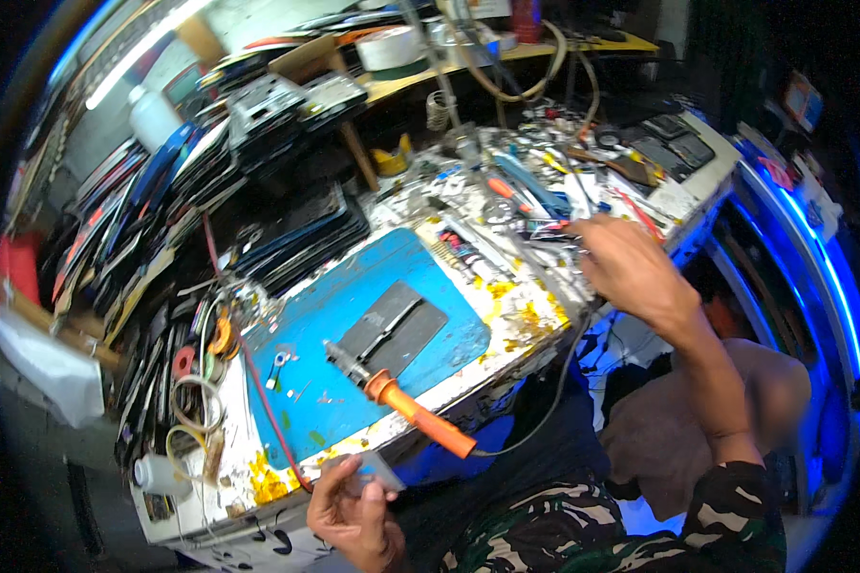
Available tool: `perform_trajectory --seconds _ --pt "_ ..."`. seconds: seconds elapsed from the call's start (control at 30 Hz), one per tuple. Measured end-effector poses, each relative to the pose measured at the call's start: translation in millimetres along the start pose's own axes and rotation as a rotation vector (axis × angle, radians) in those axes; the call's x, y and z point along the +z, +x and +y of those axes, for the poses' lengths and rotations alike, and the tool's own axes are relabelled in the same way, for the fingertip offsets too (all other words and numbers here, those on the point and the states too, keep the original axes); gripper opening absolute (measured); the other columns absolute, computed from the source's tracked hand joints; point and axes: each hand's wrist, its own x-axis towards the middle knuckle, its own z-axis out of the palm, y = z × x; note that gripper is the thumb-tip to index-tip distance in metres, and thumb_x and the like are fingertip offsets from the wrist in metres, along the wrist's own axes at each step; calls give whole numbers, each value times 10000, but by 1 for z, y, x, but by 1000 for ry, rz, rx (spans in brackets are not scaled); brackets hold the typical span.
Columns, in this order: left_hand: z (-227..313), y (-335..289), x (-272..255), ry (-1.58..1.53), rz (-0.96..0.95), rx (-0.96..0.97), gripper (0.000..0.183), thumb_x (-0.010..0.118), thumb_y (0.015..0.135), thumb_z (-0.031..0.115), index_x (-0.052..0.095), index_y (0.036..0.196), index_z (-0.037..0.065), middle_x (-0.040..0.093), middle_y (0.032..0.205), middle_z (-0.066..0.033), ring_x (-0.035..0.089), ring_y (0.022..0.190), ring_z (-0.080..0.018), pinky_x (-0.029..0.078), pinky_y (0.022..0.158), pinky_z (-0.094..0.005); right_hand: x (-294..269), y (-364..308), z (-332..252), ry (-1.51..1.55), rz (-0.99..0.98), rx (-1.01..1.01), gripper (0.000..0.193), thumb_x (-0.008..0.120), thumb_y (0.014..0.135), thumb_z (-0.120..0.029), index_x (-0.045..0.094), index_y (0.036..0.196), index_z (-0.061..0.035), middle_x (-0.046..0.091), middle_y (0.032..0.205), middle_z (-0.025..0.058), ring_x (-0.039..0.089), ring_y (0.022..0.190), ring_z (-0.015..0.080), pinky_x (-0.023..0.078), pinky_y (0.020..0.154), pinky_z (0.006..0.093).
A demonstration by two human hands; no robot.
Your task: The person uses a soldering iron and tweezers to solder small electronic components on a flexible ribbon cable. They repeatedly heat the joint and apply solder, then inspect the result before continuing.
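My left hand (358, 520), at the table's front edge, is closed with thumb and fingers on a small flat translucent piece (382, 470). My right hand (635, 263) reaches out over the tools at the right of the table. Its fingers are drawn together at a small item among them, which I cannot make out. A soldering iron (420, 420) with an orange handle lies across the front of the blue mat (392, 253), its cord running to the right. Behind its tip rests a dark grey flat panel (416, 334) with a thin dark strip on it.
Pliers (506, 193) and other hand tools crowd the back right. Stacked flat panels (296, 239) and old device parts fill the left and back. Tape rolls (198, 401) and a white bottle (161, 475) stand at the left edge. A red cable (268, 406) crosses the mat.
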Motion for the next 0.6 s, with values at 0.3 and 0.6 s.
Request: perform_trajectory --seconds 0.3,0.6 --pt "28 16 37 138 -216 62 388 645 770 -148 577 1149 -107 544 1132 -173 598 1019 -220 577 819 -298 2 -8 -7 56 39 -56 292 627 803 -49 553 1077 22 576 946 210 562 895 399 443 785 478" --pt "29 24 53 173 -301 133 377 626 804 -137 572 1175 -103 540 1147 -174 588 1063 -225 542 908 -311 -11 -24 -4 12 139 22 358 604 855 -58 542 1203 -1 587 1081 205 548 1016 360 422 874 441"
